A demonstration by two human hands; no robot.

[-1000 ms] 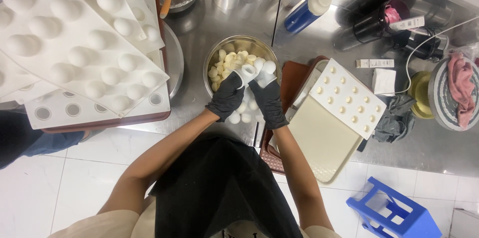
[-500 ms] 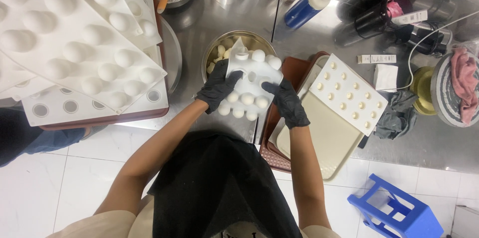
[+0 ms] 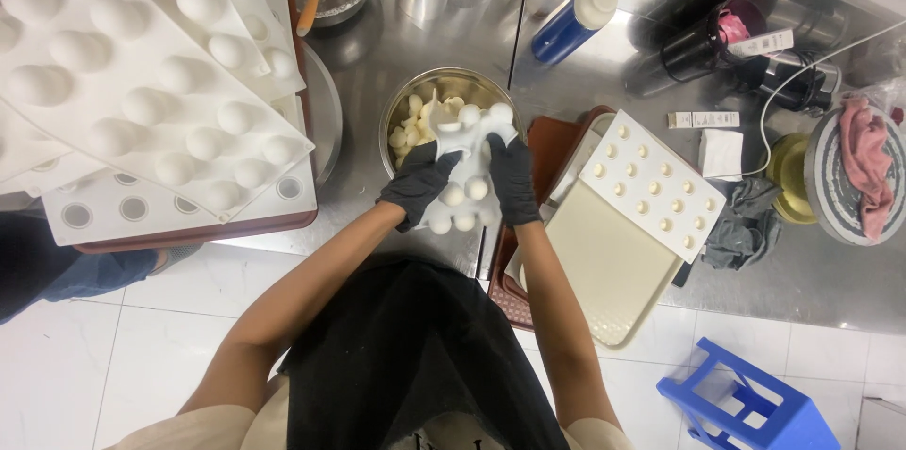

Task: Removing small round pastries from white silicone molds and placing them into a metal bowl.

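Half a second on, the white bumpy silicone mould is folded narrower over the round steel bowl. The black-gloved left hand and black-gloved right hand clasp it, fingers curled tight. At two o'clock lies a small white oblong label strip.

- A white flexible mould with rows of rounded, egg-like bumps, bent and crumpled between two black-gloved hands, bumps facing up. It is held above the near edge of the steel table, its far end tipped over the bowl's rim.
- A round metal bowl stands on the table just behind the mould, near the middle of the near edge. It holds a heap of small pale, cream-white pieces.
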